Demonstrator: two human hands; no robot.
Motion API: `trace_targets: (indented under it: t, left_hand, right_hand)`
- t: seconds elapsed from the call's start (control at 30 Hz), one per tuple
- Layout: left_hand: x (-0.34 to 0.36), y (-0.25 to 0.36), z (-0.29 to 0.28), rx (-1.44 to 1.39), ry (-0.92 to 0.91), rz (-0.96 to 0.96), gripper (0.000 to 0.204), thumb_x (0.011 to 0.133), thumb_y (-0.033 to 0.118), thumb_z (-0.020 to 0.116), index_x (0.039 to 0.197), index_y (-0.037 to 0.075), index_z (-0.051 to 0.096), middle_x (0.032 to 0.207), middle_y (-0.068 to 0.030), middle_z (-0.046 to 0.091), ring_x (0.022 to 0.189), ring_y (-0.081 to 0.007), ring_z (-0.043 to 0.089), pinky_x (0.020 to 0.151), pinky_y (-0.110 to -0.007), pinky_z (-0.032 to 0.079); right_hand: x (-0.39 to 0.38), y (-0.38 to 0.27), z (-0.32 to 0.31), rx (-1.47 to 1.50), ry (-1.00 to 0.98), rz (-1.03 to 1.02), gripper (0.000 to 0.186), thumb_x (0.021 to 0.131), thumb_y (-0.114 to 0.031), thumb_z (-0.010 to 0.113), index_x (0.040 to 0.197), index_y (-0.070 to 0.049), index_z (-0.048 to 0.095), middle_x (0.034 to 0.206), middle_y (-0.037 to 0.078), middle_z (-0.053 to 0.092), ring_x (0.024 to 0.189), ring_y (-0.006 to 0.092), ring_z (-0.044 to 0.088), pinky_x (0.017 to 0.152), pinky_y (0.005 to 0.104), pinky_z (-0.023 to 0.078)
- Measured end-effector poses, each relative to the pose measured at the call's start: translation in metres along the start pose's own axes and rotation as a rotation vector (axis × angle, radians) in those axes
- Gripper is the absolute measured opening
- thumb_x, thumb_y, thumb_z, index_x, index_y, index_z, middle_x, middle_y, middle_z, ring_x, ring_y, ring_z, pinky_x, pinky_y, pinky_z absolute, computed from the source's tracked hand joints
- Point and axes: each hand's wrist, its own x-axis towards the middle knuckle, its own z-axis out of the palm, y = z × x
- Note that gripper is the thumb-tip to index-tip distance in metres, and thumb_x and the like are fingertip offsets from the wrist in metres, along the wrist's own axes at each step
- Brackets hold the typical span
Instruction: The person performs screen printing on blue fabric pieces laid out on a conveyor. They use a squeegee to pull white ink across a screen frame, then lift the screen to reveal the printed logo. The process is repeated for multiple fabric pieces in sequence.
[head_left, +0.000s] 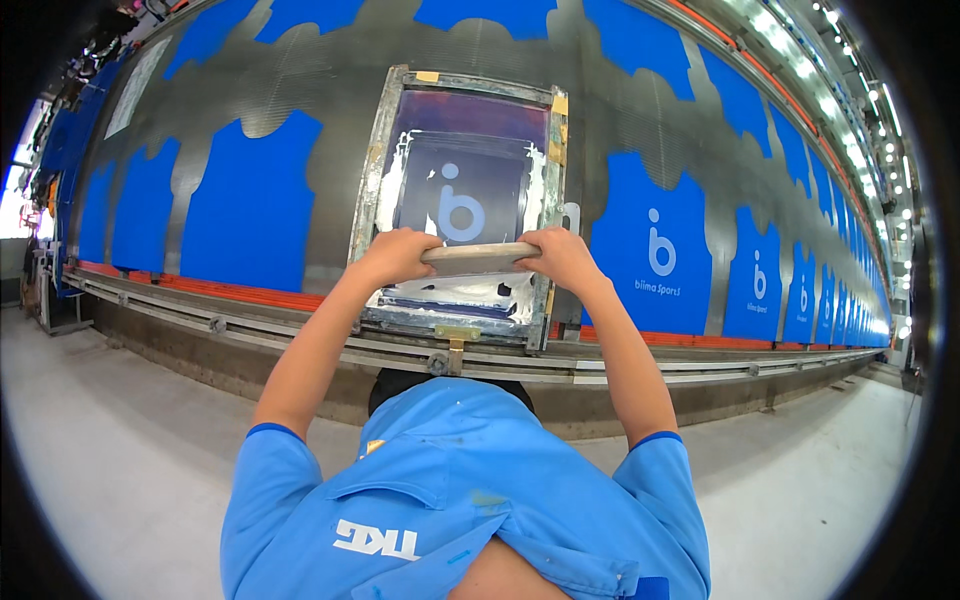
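Both my hands grip a squeegee (478,259) with a pale handle, held level across a screen printing frame (372,190). My left hand (400,256) is wrapped round its left end, and my right hand (562,256) round its right end. The frame lies on the long printing table. White ink (535,190) is smeared along the sides of the mesh and near its front edge. Beyond the squeegee, a light logo shape (461,205) shows in the dark mesh. The squeegee's lower edge is partly hidden, so I cannot tell how firmly it meets the mesh.
To the left lie plain blue fabric panels (250,210); to the right, blue panels (655,275) carry a white printed logo. A metal rail (620,368) runs along the table's near edge, with a metal bracket (456,345) at the frame's front. Pale floor (130,450) lies below.
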Motion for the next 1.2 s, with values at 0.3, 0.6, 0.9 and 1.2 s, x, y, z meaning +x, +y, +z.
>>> trace_targets:
  t: [0.3, 0.6, 0.9, 1.2]
  left_hand:
    - [0.036, 0.022, 0.035, 0.201, 0.127, -0.049, 0.069, 0.081, 0.074, 0.065, 0.086, 0.006, 0.071, 0.078, -0.0144, 0.071, 0.078, -0.0348, 0.071, 0.072, -0.045, 0.055]
    - [0.049, -0.004, 0.039, 0.088, -0.104, 0.016, 0.084, 0.069, 0.084, 0.069, 0.096, 0.004, 0.077, 0.087, -0.0189, 0.074, 0.088, -0.0378, 0.072, 0.078, -0.046, 0.057]
    - [0.106, -0.009, -0.075, 0.198, 0.313, 0.032, 0.076, 0.071, 0.082, 0.068, 0.087, 0.008, 0.073, 0.084, -0.0172, 0.072, 0.084, -0.0385, 0.07, 0.075, -0.048, 0.054]
    - [0.129, -0.02, -0.079, 0.183, 0.056, -0.053, 0.047, 0.075, 0.034, 0.083, 0.12, 0.023, 0.074, 0.11, -0.0093, 0.076, 0.107, -0.0294, 0.071, 0.092, -0.044, 0.055]
  right_hand:
    - [0.009, 0.032, 0.023, -0.028, -0.115, 0.041, 0.033, 0.081, -0.032, 0.08, 0.096, -0.003, 0.073, 0.087, 0.02, 0.071, 0.089, 0.0387, 0.068, 0.081, 0.0472, 0.053]
    - [0.027, 0.045, 0.025, 0.062, -0.48, 0.128, 0.05, 0.074, -0.04, 0.085, 0.1, 0.001, 0.075, 0.087, 0.014, 0.073, 0.078, 0.0281, 0.068, 0.072, 0.0414, 0.052]
    - [-0.016, 0.111, 0.04, 0.604, 0.938, 0.353, 0.037, 0.092, -0.026, 0.075, 0.12, -0.003, 0.068, 0.081, 0.002, 0.065, 0.07, 0.0119, 0.056, 0.068, 0.0302, 0.048]
    - [-0.014, 0.096, 0.098, 1.14, 0.638, 0.462, 0.027, 0.106, -0.026, 0.057, 0.121, -0.005, 0.063, 0.07, -0.003, 0.05, 0.057, 0.0068, 0.047, 0.049, 0.0247, 0.039]
